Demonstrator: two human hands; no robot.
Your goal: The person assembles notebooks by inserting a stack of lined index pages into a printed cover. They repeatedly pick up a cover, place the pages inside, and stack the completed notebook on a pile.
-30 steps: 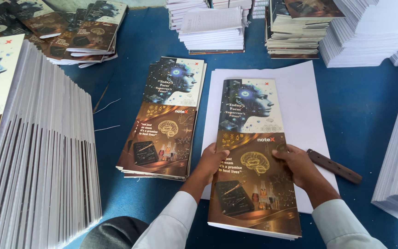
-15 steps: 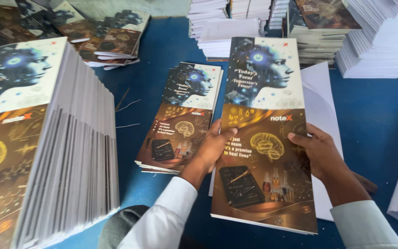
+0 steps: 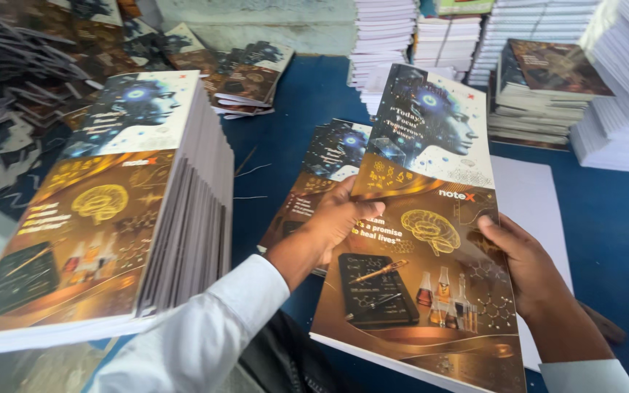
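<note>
The left hand [image 3: 340, 218] and the right hand [image 3: 522, 266] both grip one notebook [image 3: 420, 240], lifted above the blue tabletop [image 3: 613, 218].

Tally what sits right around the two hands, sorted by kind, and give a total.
Notebook held in both hands, left hand and right hand: 1
Tall stack of matching notebooks at the left: 1
Low pile of notebooks behind the left hand: 1
White sheet on the blue table: 1
Total: 4
</note>
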